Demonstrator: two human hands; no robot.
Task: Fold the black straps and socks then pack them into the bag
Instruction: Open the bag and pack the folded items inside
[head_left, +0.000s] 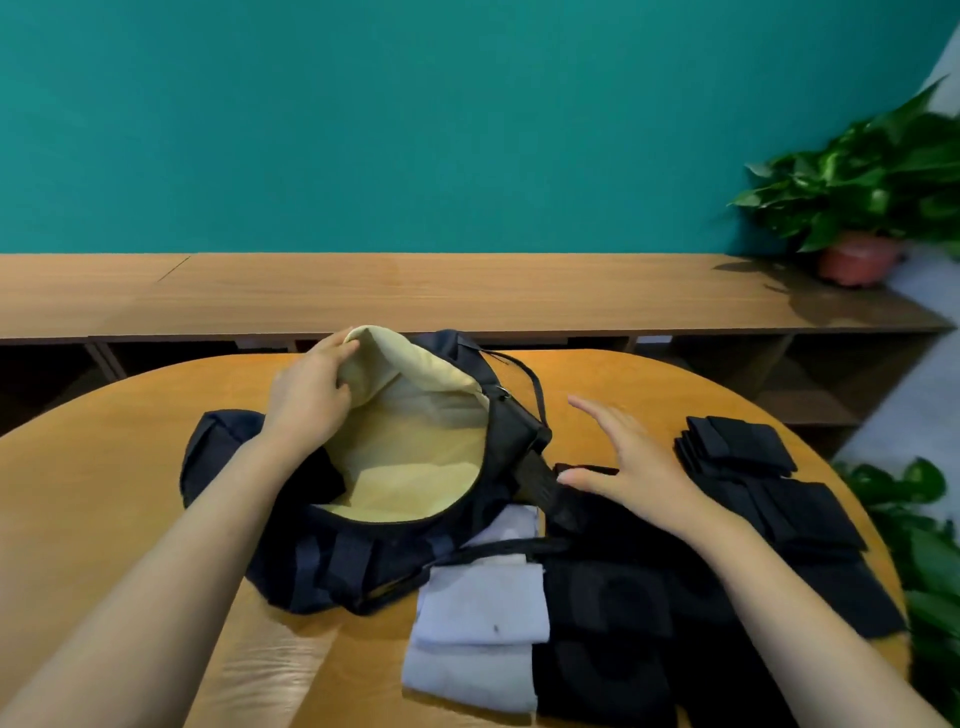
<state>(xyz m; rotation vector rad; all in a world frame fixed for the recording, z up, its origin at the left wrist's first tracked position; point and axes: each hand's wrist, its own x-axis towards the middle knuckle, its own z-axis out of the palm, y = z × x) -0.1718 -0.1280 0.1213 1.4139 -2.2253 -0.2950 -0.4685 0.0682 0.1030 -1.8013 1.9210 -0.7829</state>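
folded socks (483, 608) and black straps (737, 447) lie ready, none packed yet; my left hand (311, 400) grips the bag (322, 566) rim open, right hand (639, 467) spread, empty.

1. Of the person, only two arms show, each cut off by the lower edge of the view.
2. The left hand (311, 395) and left forearm (171, 545) are bare, uncovered by any sleeve.
3. The right hand (634, 467) and right forearm (779, 587) are equally bare.
4. The fingers are slim; the nails are too blurred to describe.
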